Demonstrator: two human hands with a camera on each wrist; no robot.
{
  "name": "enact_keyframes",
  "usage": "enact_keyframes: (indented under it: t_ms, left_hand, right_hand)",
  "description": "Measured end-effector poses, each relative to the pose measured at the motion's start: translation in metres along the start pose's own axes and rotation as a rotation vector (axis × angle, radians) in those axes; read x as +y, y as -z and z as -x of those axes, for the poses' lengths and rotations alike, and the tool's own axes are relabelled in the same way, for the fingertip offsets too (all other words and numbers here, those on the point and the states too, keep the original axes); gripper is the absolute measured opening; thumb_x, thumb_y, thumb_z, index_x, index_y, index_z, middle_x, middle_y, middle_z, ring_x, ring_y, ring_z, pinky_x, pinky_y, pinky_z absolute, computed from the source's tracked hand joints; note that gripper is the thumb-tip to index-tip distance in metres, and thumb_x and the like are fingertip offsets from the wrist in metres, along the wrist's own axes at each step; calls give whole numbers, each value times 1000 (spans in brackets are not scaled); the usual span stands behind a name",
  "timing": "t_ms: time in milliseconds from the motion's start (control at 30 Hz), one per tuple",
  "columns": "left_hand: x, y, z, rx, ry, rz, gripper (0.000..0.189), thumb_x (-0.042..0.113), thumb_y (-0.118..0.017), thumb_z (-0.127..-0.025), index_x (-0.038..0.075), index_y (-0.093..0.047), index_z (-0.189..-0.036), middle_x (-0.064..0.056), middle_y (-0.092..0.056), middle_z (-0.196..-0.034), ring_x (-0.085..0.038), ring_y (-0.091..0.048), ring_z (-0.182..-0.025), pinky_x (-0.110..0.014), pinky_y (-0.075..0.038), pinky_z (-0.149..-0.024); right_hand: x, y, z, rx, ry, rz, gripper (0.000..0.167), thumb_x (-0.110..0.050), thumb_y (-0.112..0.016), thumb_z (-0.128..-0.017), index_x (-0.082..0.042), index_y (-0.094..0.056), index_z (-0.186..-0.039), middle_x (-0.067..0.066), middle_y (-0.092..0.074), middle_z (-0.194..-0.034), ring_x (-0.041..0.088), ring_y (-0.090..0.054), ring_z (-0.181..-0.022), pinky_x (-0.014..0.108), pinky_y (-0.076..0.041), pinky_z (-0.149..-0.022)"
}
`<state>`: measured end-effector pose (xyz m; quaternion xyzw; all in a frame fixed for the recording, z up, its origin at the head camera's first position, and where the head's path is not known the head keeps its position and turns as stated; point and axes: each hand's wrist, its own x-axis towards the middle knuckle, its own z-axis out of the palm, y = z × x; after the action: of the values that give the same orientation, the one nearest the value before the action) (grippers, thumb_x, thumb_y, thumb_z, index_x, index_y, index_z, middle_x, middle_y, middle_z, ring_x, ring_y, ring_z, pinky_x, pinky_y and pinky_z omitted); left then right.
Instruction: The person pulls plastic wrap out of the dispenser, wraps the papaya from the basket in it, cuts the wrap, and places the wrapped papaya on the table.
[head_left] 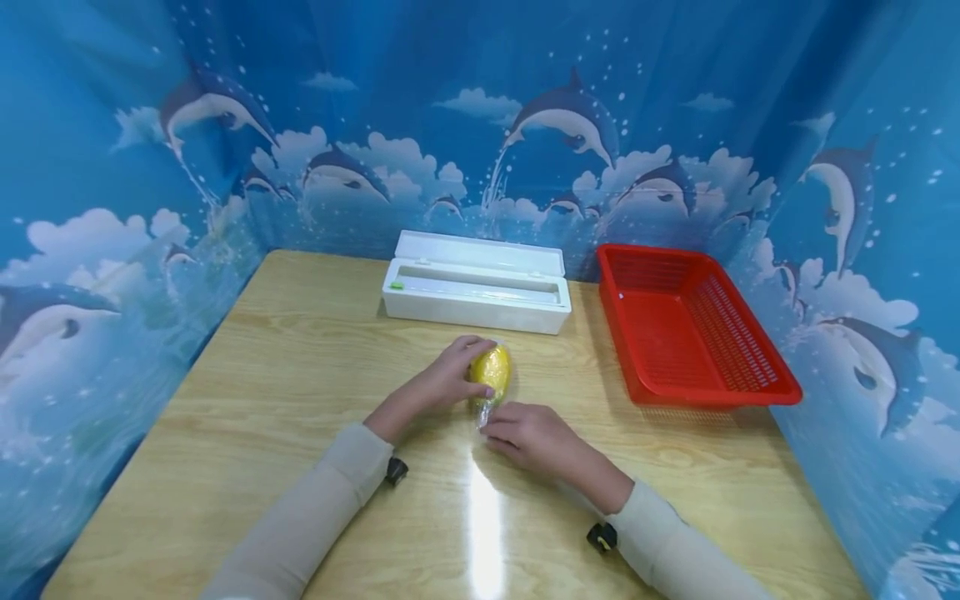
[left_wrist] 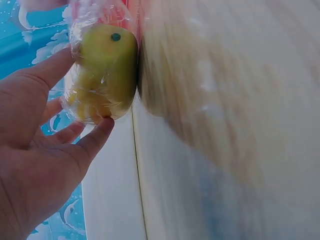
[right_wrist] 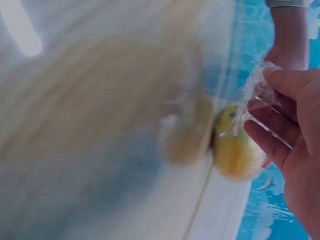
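A yellow mango [head_left: 491, 372] in clear plastic wrap lies on the wooden table, and a small dark green stem spot marks one end in the left wrist view. My left hand [head_left: 447, 377] holds the mango from its left side, thumb and fingers spread around the wrapped fruit. Just below it, my right hand [head_left: 534, 437] pinches the gathered end of the plastic wrap [right_wrist: 262, 85] between thumb and fingers. Crinkled film covers the mango [left_wrist: 107, 75] closely in the left wrist view.
Behind the hands stands a white cling film dispenser box [head_left: 476, 308] with its lid raised and a green slider [head_left: 396, 285] at its left end. A red plastic basket [head_left: 637, 367] sits at the back right. Dolphin-printed curtains [head_left: 480, 50] surround the wooden table [head_left: 300, 350].
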<state>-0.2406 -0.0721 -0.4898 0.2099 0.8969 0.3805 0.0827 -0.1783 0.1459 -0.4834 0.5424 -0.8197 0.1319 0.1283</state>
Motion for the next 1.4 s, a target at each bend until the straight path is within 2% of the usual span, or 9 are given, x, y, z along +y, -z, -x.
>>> enact_keyframes:
  t_ms: [167, 300, 467, 633, 900, 1067, 1200, 1300, 1400]
  left_hand:
    - [0, 0, 0, 13, -19, 12, 81, 26, -81, -86, 18, -40, -154, -16, -33, -158, -36, -38, -143, -52, -39, -115]
    - [-2, 2, 2, 2, -11, 82, 75, 24, -76, -91, 17, -39, -155, -15, -31, -158, -34, -41, -140, -47, -46, -110]
    - [-2, 4, 3, -18, 18, 176, 54, 28, -57, -104, 16, -41, -154, -15, -29, -159, -34, -39, -143, -48, -44, -112]
    - [0, 4, 3, -16, 23, 152, 46, 29, -44, -109, 17, -43, -153, -14, -28, -161, -35, -30, -149, -54, -32, -120]
    - [4, 3, 6, -12, -3, 92, 43, 26, -38, -110, 17, -45, -152, -12, -30, -161, -33, -31, -148, -54, -30, -120]
    - [5, 4, 6, -2, -10, 94, 43, 28, -37, -111, 17, -46, -151, -13, -30, -162, -34, -30, -149, -56, -27, -121]
    - [4, 2, 6, 6, -34, 109, 43, 29, -40, -110, 15, -47, -150, -16, -29, -163, -36, -29, -149, -57, -26, -121]
    - [4, 1, 7, 5, -57, 106, 46, 31, -47, -107, 14, -46, -150, -17, -29, -163, -37, -31, -148, -57, -31, -119]
    - [4, 2, 7, -7, -55, 96, 50, 32, -55, -104, 16, -45, -151, -17, -26, -164, -38, -33, -147, -54, -38, -116]
  right_hand:
    - [0, 12, -8, 72, 9, 64, 20, -15, -79, -87, -13, -78, -106, -2, -73, -102, 12, -69, -95, 26, -59, -79]
    - [4, 19, -14, 108, -52, 71, 16, -15, -79, -87, -14, -79, -103, -3, -73, -98, 11, -69, -89, 27, -59, -72]
    - [10, 20, -20, 134, -163, 60, 13, -17, -79, -87, -14, -79, -100, -3, -75, -96, 13, -70, -87, 28, -59, -67]
    - [14, 19, -27, 123, -272, 18, 13, -16, -77, -89, -13, -79, -102, -1, -75, -96, 15, -71, -87, 31, -59, -70]
    - [26, 19, -34, 60, -422, -47, 12, -18, -73, -94, -15, -78, -104, -4, -74, -93, 9, -65, -79, 25, -54, -65]
    - [34, 17, -39, 42, -450, -13, 11, -21, -73, -94, -18, -79, -103, -7, -73, -91, 8, -62, -78, 23, -50, -62]
    - [40, 13, -40, 82, -438, 2, 8, -21, -75, -93, -19, -79, -99, -8, -72, -86, 9, -61, -78, 24, -49, -59]
    - [44, 9, -39, 99, -455, -29, 10, -24, -74, -93, -19, -79, -100, -8, -71, -86, 10, -61, -80, 26, -49, -60]
    - [48, 5, -38, 97, -518, -77, 16, -28, -75, -92, -18, -76, -105, -7, -68, -90, 11, -59, -84, 27, -50, -64]
